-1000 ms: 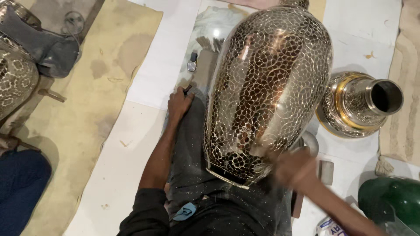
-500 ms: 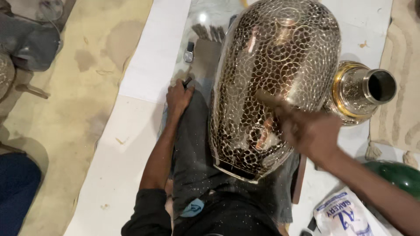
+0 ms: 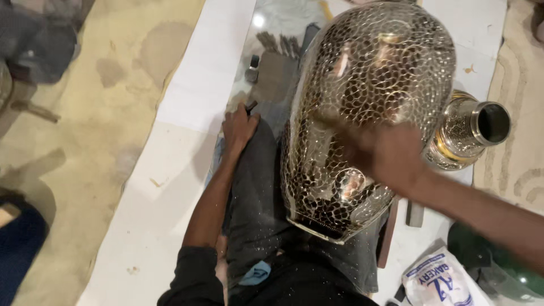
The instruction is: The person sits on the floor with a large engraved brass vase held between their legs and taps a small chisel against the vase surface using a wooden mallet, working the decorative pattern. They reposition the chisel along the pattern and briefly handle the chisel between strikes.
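The right hand (image 3: 391, 156) is blurred, hiding part of the vase (image 3: 368, 107); its forearm leaves frame.

A: What kind of place is this?
B: A floor-level craft workshop. A large mosaic-surfaced metal vase (image 3: 362, 119) lies across the worker's lap, a matching brass neck piece (image 3: 470, 133) sits beside it, and protective white sheets (image 3: 170, 170) cover the dusty, stained floor (image 3: 85, 113).

Vase (image 3: 362, 107): we see a large gold body covered in dark crackle mosaic, glossy with highlights.
Pose: it lies tilted across our lap, open rim toward us.
Contact: our right hand (image 3: 391, 156) rests on its side.
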Available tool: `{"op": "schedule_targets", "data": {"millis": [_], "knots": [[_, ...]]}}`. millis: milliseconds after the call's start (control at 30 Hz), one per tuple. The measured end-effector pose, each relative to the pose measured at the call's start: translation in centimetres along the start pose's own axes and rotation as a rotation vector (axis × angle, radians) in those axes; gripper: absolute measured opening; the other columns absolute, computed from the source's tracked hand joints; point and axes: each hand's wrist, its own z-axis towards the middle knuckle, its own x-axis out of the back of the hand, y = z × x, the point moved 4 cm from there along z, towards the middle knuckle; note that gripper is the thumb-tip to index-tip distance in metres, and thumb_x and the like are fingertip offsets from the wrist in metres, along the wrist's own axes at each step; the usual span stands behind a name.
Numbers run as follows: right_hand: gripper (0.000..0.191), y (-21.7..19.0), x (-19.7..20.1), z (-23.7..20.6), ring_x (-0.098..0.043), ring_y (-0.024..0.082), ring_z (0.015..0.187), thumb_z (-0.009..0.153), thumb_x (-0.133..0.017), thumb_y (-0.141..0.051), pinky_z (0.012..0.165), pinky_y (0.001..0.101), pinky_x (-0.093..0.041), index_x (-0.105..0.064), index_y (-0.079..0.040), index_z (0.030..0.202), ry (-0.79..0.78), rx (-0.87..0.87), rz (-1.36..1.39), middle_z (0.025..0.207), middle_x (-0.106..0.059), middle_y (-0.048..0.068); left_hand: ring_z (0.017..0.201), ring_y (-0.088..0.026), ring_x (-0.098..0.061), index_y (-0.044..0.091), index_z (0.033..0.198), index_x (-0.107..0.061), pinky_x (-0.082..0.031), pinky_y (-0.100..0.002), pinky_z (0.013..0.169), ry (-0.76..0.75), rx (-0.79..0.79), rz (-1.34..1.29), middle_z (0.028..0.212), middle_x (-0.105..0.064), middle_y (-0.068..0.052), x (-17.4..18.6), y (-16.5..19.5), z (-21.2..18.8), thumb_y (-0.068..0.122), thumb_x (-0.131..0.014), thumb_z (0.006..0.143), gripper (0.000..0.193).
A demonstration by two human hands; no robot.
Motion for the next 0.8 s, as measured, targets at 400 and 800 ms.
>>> {"op": "schedule_targets", "data": {"millis": [400,800], "knots": [[0.028,-0.7,0.3,14.9,-0.057,0.016,0.049,0.094,-0.069,-0.028,0.041,0.0350,-0.044,-0.070,-0.010,0.072,-0.651,-0.053,-0.103,0.059,-0.064,0.006,0.114,-0.047,-0.056,0.003,0.118,-0.058,-0.043,-0.066,0.092,-0.003,0.014,-0.029,0.115,-0.070,-0.022,2.1,-0.8,-0.1,0.052,-0.062,0.090,0.057],[0.018,-2.7,-0.6,22.7,-0.061,0.018,0.056,0.081,-0.074,-0.024,0.046,0.0370,-0.047,-0.073,-0.013,0.068,-0.559,0.078,-0.092,0.063,-0.067,0.006,0.098,-0.051,-0.062,0.003,0.108,-0.063,-0.048,-0.065,0.080,0.147,-0.089,-0.010,0.100,-0.070,-0.028,4.5,-1.4,0.4,0.052,-0.068,0.089,0.053]]}}
